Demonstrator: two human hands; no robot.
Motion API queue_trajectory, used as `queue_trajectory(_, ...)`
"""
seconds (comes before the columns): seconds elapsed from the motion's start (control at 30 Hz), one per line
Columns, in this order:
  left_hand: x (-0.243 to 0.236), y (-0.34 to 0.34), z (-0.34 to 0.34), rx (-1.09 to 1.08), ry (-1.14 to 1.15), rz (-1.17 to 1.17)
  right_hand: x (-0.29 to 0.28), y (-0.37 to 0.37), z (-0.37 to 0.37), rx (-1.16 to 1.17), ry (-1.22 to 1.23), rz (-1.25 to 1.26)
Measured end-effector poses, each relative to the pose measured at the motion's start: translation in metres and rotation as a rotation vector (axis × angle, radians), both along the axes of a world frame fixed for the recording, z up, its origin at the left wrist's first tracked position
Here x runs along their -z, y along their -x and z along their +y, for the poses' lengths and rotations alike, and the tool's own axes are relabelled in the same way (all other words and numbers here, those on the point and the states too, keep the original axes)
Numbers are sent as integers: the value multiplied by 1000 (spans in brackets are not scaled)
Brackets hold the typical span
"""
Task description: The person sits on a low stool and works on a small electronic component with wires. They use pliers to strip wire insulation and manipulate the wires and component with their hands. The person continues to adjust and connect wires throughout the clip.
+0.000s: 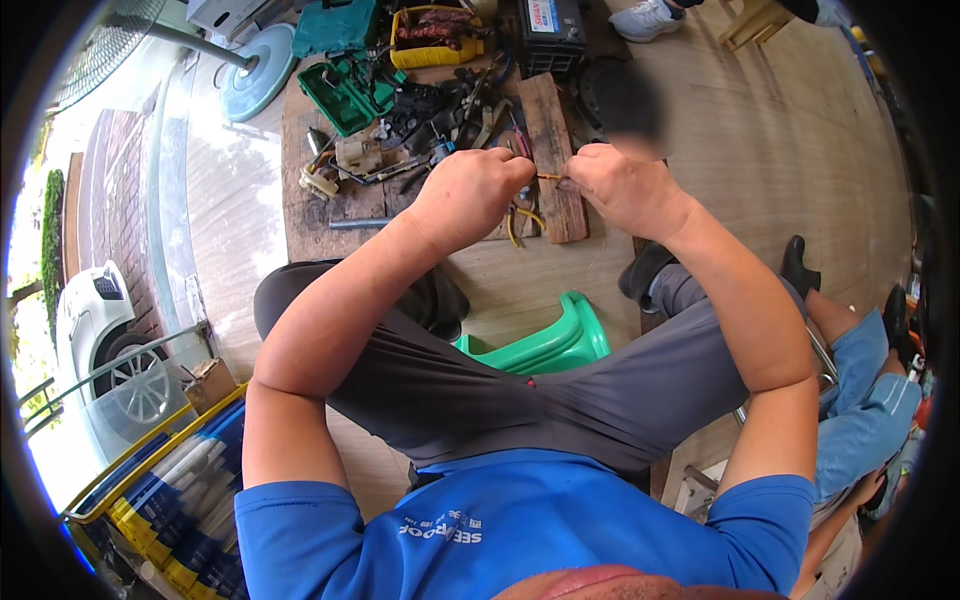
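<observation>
A thin yellow-orange wire [549, 177] is stretched between my hands over an upright-lying wooden plank [550, 120]. My left hand [478, 195] is closed, pinching the wire's left end. On the right side my right hand [630, 188] pinches the other end, its fingers pressed together. What lies inside either grip is hidden. Just below the left fingers is a yellow, curved, handle-like piece [527, 217]. A tool with a reddish handle [520, 137] rests against the plank, beyond my left hand.
Tangled dark parts and wires [425, 115] cover the wooden board [300, 215], beside a green case [335, 100]. Behind them are a yellow bin [440, 55] and a battery [550, 35]. A green stool [545, 340] stands between my legs. Another person's shoe [648, 20] shows ahead.
</observation>
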State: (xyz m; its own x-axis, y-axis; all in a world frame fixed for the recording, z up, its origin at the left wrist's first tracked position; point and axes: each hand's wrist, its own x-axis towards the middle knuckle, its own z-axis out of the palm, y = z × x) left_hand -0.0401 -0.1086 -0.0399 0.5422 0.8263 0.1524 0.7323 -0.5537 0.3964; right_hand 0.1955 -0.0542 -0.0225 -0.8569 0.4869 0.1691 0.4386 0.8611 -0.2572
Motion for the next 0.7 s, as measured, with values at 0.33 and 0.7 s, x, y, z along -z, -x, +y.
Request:
queue_trajectory(0.33, 6, -5, 5, -37, 188, -99, 3, -6, 9, -14, 132, 59)
queue_trajectory(0.7, -8, -18, 13, -260, 587, -540, -14, -3, 13, 82, 279, 190)
